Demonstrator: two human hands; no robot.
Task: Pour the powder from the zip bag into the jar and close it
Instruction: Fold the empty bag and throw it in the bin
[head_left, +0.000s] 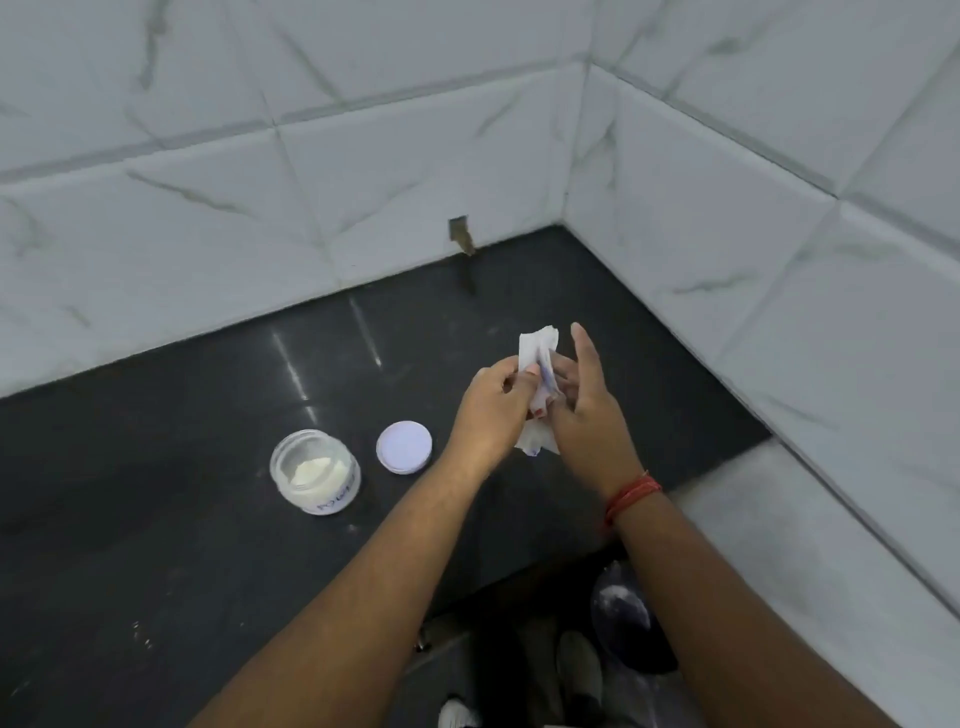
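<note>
Zip bag (537, 347) between left hand (488, 410) and right hand (589, 410) grip

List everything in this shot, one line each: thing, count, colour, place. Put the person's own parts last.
jar: one, clear with white powder inside, open, on the counter left of the hands
lid: one, white, lying flat on the counter just right of the jar, apart from it
zip bag: one, white with a blue strip, held upright between both hands above the counter
counter: one, black and glossy, running into the corner
wall tiles: many, white with grey veins, behind and to the right
hole in the wall: one, brown, just above the counter's back edge
wrist thread: one, red, on the right wrist
left hand: one, grip on the bag
right hand: one, grip on the bag, forefinger out
</note>
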